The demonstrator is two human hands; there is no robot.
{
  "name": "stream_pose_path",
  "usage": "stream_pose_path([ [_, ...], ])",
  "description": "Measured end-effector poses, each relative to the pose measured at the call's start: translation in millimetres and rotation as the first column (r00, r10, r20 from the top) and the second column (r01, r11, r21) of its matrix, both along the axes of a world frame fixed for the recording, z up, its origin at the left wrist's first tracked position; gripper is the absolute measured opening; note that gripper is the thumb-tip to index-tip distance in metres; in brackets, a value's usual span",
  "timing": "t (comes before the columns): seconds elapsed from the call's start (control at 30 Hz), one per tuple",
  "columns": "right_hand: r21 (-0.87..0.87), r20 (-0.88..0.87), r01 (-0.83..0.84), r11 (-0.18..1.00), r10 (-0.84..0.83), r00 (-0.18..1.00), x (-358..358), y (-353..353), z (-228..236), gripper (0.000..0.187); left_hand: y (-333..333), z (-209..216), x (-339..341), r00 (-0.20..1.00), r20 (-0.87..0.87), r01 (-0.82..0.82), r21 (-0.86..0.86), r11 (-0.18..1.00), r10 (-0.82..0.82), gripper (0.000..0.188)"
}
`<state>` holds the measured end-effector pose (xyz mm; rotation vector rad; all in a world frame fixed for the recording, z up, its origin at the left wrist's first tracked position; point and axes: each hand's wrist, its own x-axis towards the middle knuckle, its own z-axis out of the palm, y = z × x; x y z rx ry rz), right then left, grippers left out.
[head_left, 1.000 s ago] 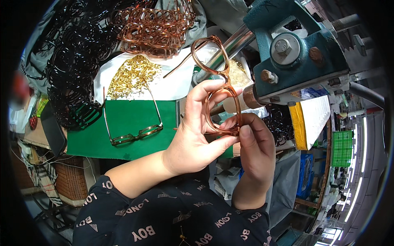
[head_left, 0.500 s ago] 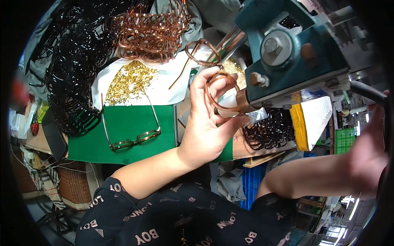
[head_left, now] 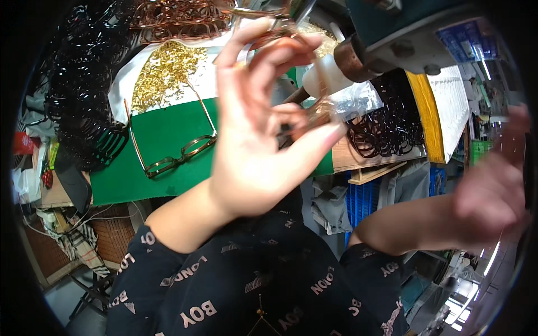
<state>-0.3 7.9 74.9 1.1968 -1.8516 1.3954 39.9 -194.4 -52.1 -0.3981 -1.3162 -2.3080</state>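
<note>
Brown eyeglass frame (head_left: 323,106) blurs, partly hidden by the left hand (head_left: 246,148).

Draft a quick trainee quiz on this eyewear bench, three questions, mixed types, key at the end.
1. Multiple choice: what holds the brown eyeglass frame? (A) the left hand (B) the right hand (C) both hands
2. True or false: the glasses lying on the green mat have both arms folded shut.
3. Fill in the blank: the small pieces heaped on the white sheet are ____ in colour.

Key: 1. A. 2. False; both arms are open. 3. Gold.
</note>
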Motion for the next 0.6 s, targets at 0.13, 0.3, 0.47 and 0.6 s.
stream_pose_path([
  [0.13,0.355,0.733,0.109,0.928,-0.349,0.583,8.4,6.3,-130.9,0.008,-22.9,5.7,29.3,0.987,0.162,-0.034,0.110,0.993,0.016,0.081],
  [0.3,0.613,0.657,0.191,0.766,-0.629,0.415,16.9,18.0,-210.3,0.006,-28.4,7.6,43.3,0.952,0.281,0.028,0.319,0.947,-0.122,0.077],
  [0.47,0.710,0.447,0.182,0.681,-0.635,0.630,10.7,13.6,-212.3,0.007,-26.9,0.5,43.2,0.938,0.077,0.289,0.368,0.884,-0.339,0.048],
  [0.6,0.563,0.741,-0.051,0.825,-0.477,0.473,6.9,28.6,-209.0,0.008,-29.5,4.2,50.3,0.799,-0.038,0.573,0.348,0.742,-0.600,0.029],
])
